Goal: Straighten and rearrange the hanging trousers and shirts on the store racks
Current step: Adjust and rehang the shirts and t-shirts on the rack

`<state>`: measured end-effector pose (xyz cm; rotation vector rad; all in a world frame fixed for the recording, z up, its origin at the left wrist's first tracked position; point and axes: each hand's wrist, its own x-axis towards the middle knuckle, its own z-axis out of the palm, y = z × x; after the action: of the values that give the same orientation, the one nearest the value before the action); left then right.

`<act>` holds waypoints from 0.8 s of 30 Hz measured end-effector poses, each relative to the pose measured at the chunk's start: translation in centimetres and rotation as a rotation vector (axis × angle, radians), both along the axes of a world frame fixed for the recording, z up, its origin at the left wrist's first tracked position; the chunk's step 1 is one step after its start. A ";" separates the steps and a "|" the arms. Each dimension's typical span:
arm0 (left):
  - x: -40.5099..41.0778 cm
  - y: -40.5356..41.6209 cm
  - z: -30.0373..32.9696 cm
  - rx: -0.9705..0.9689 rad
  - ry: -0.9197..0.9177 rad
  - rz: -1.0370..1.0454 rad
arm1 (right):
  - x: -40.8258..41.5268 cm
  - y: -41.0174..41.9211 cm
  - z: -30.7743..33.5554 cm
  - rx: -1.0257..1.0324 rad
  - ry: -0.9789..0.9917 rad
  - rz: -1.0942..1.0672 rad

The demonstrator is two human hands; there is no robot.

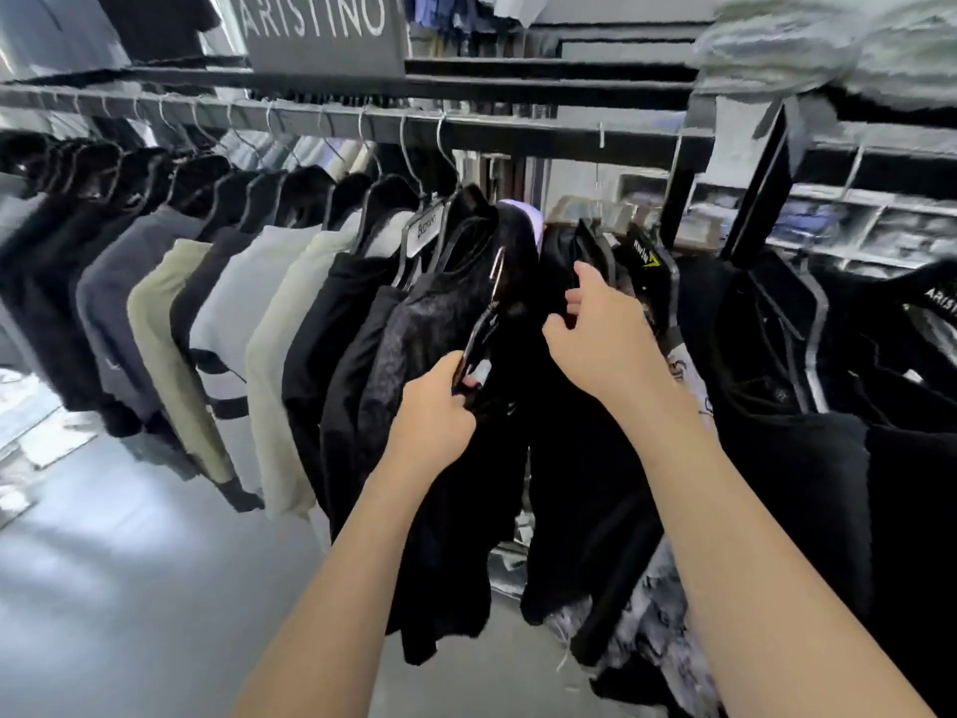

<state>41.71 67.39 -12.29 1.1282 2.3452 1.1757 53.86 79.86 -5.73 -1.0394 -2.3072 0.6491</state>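
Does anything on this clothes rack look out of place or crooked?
Yes. One black hanger, gripped by the left hand, sits tilted and low, off the rail, unlike the evenly hung shirts to its left. The right hand is parting the dark garments beside it.

Even, cool indoor light falls from overhead, with no hard shadows. The floor (103, 536) at lower left carries a pale sheen and brighter glare patches near the left edge. The black garments (445, 355) in the middle are so dark that folds merge into flat masses. The wide lens bends the rail (310, 121) and stretches both forearms toward the bottom corners. Edges look smeared and jagged: the grey bundle (828, 49) at top right is soft, and the shelves (854, 220) behind are out of focus
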 end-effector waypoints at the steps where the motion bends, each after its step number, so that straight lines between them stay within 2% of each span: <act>1: 0.3 -1.1 -0.4 0.001 -0.009 0.020 | -0.1 -0.3 -0.3 0.048 -0.029 0.013; 5: 1.7 -6.1 -1.2 0.000 -0.013 0.103 | -0.6 -2.1 -1.9 0.299 -0.124 0.094; 7: 2.3 -8.5 -1.4 0.016 0.003 0.118 | -1.0 -3.8 -2.9 0.358 -0.139 0.172; 9: 2.5 -11.3 -1.4 0.021 0.005 0.130 | -1.1 -6.0 -3.8 0.302 -0.155 0.313; 13: 3.0 -18.4 -0.5 0.052 -0.039 0.050 | -1.3 -9.4 -4.9 0.065 -0.111 0.622; 17: 3.4 -25.6 -0.3 0.026 -0.126 0.118 | -3.0 -12.7 -6.4 -0.079 -0.110 0.871; 21: 3.3 -30.5 -2.1 -0.115 -0.058 0.421 | -4.8 -17.9 -8.7 -0.153 -0.167 1.005; 24: 3.9 -32.5 -3.6 -0.105 0.006 0.620 | -5.4 -21.0 -10.3 -0.220 -0.160 1.076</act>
<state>45.61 34.85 -15.89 0.3634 2.8193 1.1961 48.42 58.88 -16.00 0.2003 -2.8859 1.2522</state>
